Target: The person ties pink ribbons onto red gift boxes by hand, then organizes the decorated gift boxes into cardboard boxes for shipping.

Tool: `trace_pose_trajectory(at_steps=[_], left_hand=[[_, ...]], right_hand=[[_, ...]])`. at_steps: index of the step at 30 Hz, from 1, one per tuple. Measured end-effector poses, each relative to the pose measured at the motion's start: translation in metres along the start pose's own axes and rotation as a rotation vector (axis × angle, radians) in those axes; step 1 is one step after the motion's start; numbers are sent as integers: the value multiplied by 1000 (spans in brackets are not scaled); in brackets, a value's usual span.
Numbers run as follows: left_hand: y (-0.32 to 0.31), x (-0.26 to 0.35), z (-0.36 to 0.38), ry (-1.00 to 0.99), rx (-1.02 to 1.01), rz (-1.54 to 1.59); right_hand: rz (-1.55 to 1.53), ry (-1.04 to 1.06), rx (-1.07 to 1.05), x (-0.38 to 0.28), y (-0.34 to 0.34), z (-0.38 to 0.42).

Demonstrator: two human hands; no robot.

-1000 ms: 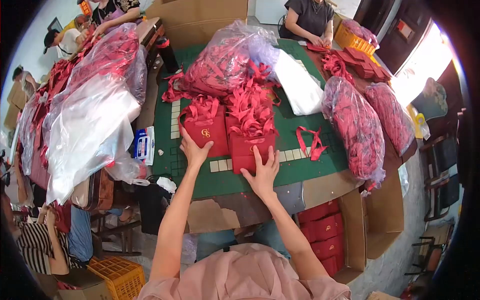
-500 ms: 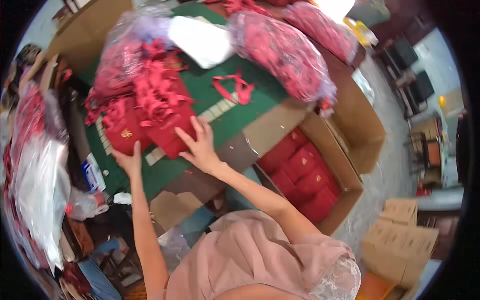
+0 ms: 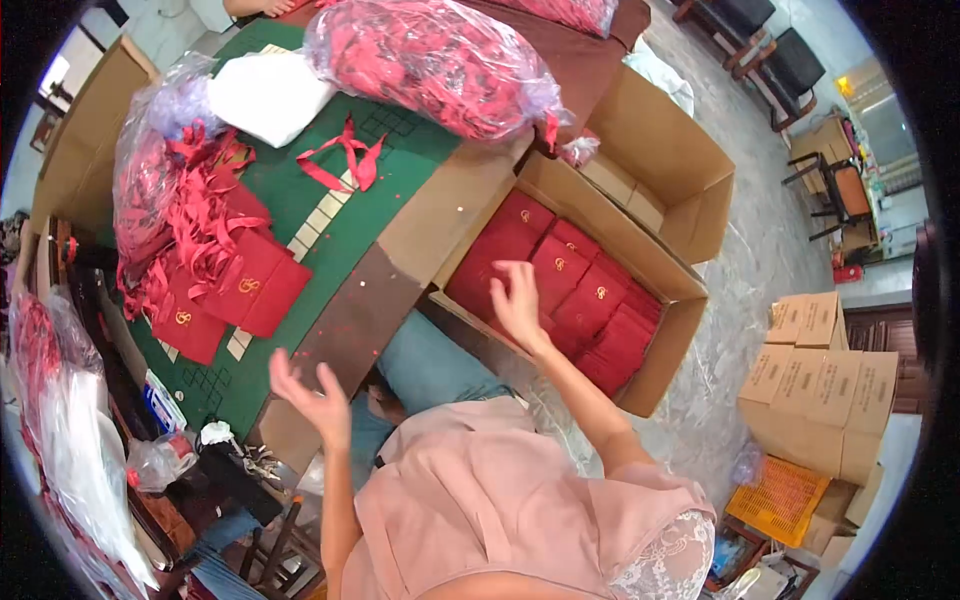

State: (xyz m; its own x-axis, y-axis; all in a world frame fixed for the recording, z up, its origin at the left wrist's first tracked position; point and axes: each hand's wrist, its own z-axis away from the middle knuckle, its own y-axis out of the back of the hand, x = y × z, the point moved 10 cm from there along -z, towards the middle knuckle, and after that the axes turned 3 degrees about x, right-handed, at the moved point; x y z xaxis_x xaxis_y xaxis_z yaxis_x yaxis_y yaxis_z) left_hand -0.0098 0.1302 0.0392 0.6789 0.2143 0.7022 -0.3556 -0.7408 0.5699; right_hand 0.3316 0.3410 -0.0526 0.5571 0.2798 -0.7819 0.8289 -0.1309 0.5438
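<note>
My left hand (image 3: 314, 402) hangs over the table's near edge with its fingers apart and nothing in it. My right hand (image 3: 518, 306) hovers over the cardboard box (image 3: 678, 350) at the right, fingers loosely spread and also bare. Rows of red pouches (image 3: 590, 285) with gold emblems fill that box. On the green table mat (image 3: 345, 255) lie more red pouches (image 3: 240, 290), partly covered by a tangle of red ribbons (image 3: 205, 225). Both hands are apart from these table pouches.
A large plastic bag of red ribbon items (image 3: 425, 65) lies at the table's far side, beside a white sheet (image 3: 270, 98). A loose red ribbon (image 3: 345, 160) rests on the mat. Stacked cartons (image 3: 820, 390) stand on the floor at right. Another open carton (image 3: 690, 140) adjoins the filled box.
Both hands have left the red pouches on the table. The right hand moved right to the filled box, and the left came back to the near edge. My view turned right.
</note>
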Motion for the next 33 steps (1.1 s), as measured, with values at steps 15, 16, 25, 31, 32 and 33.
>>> trace_pose_trajectory(at_steps=[15,16,25,31,32,33], left_hand=[[-112,60,37,-244,-380,-66],[-113,61,39,-277,-392,-110],[-122,74,41,-353,-363,-239],[-119,73,47,-321,-398,-212],[-119,75,50,-313,-407,-189],[-118,75,53,-312,-406,-189]], right_hand=[[224,-606,-849,322,-41,233],[299,-631,-729,300,-18,222],[1065,-617,-484,280,138,174],[1056,-869,-685,345,178,213],[1073,-841,-654,363,176,215],[1090,-813,-621,365,176,210]])
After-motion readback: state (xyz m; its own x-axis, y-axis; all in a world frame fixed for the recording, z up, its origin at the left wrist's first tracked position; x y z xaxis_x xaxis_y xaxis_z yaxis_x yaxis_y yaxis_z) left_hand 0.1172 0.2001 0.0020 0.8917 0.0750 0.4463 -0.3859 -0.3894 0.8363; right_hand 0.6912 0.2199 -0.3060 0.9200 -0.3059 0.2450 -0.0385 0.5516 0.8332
